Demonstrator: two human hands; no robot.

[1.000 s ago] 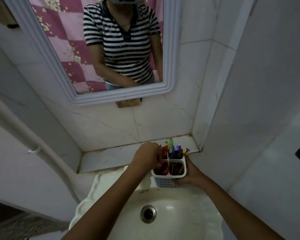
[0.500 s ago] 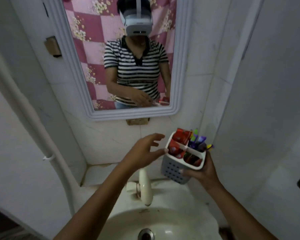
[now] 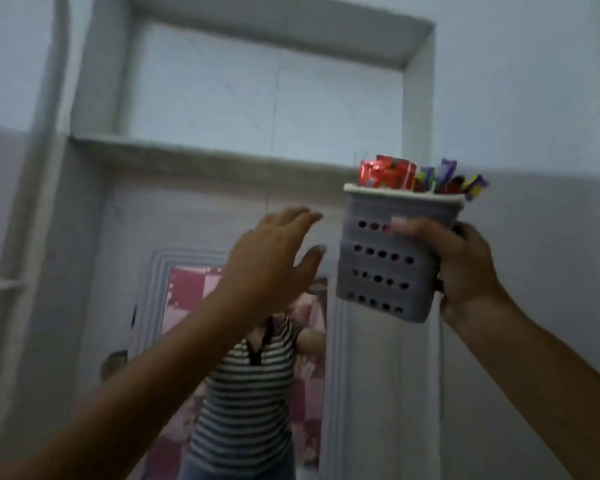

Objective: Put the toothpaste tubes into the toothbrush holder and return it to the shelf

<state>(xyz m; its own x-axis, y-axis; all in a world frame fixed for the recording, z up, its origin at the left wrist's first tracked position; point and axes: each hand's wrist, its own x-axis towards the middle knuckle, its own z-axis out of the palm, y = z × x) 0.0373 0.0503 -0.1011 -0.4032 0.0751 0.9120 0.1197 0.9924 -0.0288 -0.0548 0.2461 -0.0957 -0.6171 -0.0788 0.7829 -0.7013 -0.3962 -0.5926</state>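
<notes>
My right hand [image 3: 461,265] grips a grey perforated toothbrush holder [image 3: 381,268] from its right side and holds it up high, nearly upright. Red toothpaste tubes [image 3: 387,174] stick out of its top at the left, and coloured toothbrush ends [image 3: 444,180] at the right. My left hand [image 3: 271,258] is raised just left of the holder with fingers spread, not touching it. Above and to the left is a recessed wall shelf [image 3: 201,155]; the holder's rim is just below the level of its ledge.
A white-framed mirror [image 3: 160,271] hangs below the shelf and reflects a person in a striped shirt. A white pipe [image 3: 25,202] runs up the wall at the left. The view is blurred.
The view has tilted up from the sink to the shelf. My right hand has lifted the holder from beside the tap up near the ledge. My left hand rose alongside, still open.
</notes>
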